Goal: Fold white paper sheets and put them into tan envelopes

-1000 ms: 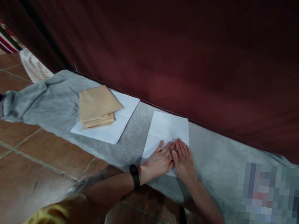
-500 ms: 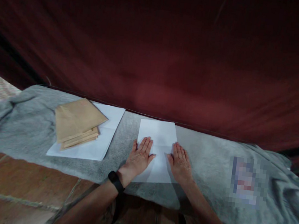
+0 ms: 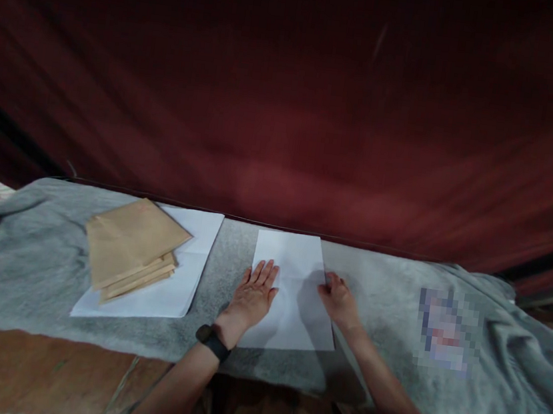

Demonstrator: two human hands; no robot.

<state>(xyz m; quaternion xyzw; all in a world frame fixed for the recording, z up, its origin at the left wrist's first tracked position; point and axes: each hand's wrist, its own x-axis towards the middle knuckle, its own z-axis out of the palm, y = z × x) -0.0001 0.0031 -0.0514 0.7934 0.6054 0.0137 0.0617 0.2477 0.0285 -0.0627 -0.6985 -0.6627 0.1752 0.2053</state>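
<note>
A white sheet of paper (image 3: 295, 256) lies on a grey cloth (image 3: 386, 301) in front of me. My left hand (image 3: 253, 295) rests flat on the sheet's left half with its fingers stretched out and together, and a black band is on its wrist. My right hand (image 3: 338, 298) is at the sheet's right edge with its fingers curled, pinching that edge. A shadow falls on the paper between the two hands.
A stack of brown envelopes (image 3: 133, 246) lies on larger white sheets (image 3: 180, 289) to the left on the same cloth. A dark red curtain (image 3: 288, 114) hangs close behind. A blurred patch (image 3: 446, 328) sits on the cloth to the right. Brown floor tiles (image 3: 34, 372) show below.
My hands slid apart from the sheet's middle to its sides. My right hand went from flat to curled at the right edge. The view swung to face the cloth squarely.
</note>
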